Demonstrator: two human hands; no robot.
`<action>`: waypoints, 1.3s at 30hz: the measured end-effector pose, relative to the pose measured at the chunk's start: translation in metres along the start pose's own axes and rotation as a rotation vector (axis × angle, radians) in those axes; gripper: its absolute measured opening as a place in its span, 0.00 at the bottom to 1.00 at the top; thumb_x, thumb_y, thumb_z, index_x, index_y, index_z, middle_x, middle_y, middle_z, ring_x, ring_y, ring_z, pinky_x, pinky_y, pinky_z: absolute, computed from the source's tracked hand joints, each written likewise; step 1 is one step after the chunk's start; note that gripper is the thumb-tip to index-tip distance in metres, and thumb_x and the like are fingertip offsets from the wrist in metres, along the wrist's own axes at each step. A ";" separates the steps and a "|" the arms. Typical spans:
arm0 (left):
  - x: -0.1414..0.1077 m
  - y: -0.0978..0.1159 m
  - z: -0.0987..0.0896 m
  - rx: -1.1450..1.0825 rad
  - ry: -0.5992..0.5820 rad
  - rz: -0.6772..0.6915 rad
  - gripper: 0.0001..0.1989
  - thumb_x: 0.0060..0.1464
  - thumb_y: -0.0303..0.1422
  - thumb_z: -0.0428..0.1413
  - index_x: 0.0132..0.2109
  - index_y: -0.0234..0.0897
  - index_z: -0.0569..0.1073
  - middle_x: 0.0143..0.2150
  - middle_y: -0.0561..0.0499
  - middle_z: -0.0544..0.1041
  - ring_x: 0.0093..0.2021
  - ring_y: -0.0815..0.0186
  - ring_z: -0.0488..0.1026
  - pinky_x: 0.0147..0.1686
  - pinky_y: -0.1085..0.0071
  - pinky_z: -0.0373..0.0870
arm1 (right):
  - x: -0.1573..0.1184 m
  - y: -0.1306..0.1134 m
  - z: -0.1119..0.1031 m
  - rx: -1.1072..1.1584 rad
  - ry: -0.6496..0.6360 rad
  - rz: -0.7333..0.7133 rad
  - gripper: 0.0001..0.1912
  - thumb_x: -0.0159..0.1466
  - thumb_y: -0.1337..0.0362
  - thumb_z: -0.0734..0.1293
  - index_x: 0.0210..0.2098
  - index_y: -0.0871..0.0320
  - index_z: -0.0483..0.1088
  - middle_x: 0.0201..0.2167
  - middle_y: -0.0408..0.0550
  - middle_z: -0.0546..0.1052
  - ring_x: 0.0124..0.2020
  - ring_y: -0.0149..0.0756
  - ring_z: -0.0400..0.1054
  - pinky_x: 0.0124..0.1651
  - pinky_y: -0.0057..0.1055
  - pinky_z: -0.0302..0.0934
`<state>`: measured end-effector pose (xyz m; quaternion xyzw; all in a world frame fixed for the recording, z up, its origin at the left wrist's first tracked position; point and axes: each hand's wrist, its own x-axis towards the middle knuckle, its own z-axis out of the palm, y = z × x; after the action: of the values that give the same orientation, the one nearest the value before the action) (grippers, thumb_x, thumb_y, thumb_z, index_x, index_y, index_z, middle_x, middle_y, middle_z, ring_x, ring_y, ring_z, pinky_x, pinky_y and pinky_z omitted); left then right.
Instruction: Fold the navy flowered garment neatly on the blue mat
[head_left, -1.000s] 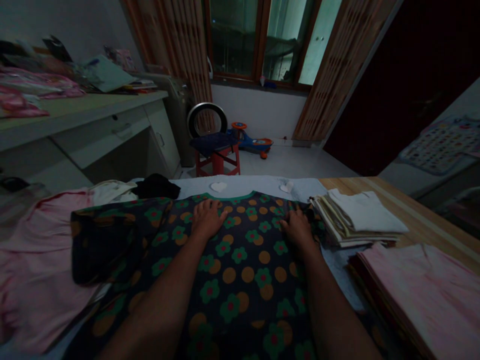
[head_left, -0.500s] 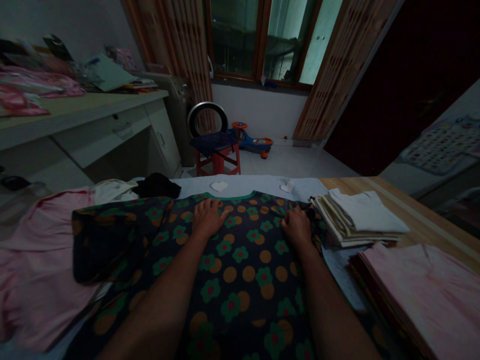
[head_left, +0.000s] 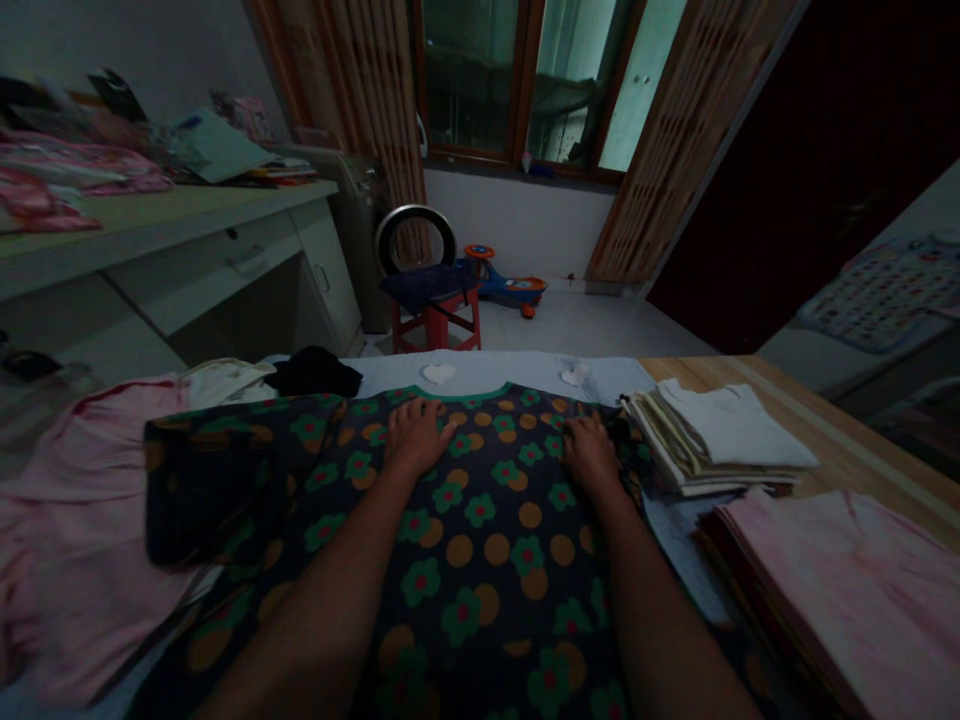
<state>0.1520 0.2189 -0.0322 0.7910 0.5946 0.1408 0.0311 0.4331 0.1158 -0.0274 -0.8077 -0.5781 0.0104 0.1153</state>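
Nearest the camera, a dark floral garment (head_left: 480,540) with a green neckline lies flat along the worktop (head_left: 840,420), its neckline toward the far edge. The left hand (head_left: 415,438) rests on the garment just below the neckline, fingers (head_left: 420,412) spread and flat. The right hand (head_left: 592,455) rests near the garment's right side, fingers (head_left: 581,428) slightly spread; neither hand pinches the cloth.

A pale cloth (head_left: 495,370) lies under the garment and shows beyond the neckline, carrying two small white scraps (head_left: 438,373). To the right, a folded pink stack (head_left: 840,590) sits near the right forearm at the worktop's right edge. A folded white stack (head_left: 720,430) stands just beside the right hand, leaving little room on that side. To the left, the garment overlaps a pink garment (head_left: 75,540), and a black cloth (head_left: 311,372) lies at the far left corner.

Beyond the far edge, a red stool (head_left: 437,325) and a blue ride-on toy (head_left: 510,287) stand on the floor (head_left: 585,322), well apart from the hands. A white desk (head_left: 187,250) runs along the left wall.
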 end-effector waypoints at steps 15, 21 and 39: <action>0.000 0.000 -0.001 -0.015 0.001 -0.001 0.23 0.61 0.48 0.48 0.56 0.39 0.68 0.57 0.41 0.69 0.59 0.50 0.61 0.60 0.56 0.55 | 0.028 -0.005 0.002 -0.055 -0.091 -0.066 0.26 0.71 0.59 0.53 0.64 0.64 0.61 0.69 0.59 0.57 0.70 0.51 0.45 0.68 0.48 0.41; -0.001 -0.001 0.000 -0.002 0.012 0.010 0.22 0.61 0.48 0.49 0.55 0.39 0.69 0.57 0.42 0.69 0.59 0.50 0.62 0.59 0.56 0.56 | 0.018 -0.035 0.014 -0.026 -0.146 -0.212 0.28 0.71 0.60 0.51 0.68 0.64 0.54 0.71 0.55 0.53 0.71 0.43 0.44 0.69 0.42 0.41; 0.000 -0.002 0.001 -0.012 0.006 0.000 0.23 0.61 0.48 0.49 0.55 0.39 0.69 0.57 0.42 0.69 0.59 0.50 0.62 0.60 0.55 0.55 | 0.046 -0.046 0.018 -0.064 -0.059 -0.179 0.31 0.71 0.52 0.52 0.66 0.66 0.58 0.70 0.58 0.53 0.71 0.50 0.41 0.69 0.44 0.37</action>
<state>0.1511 0.2199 -0.0338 0.7905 0.5937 0.1467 0.0343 0.4034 0.1762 -0.0302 -0.7553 -0.6513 0.0054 0.0731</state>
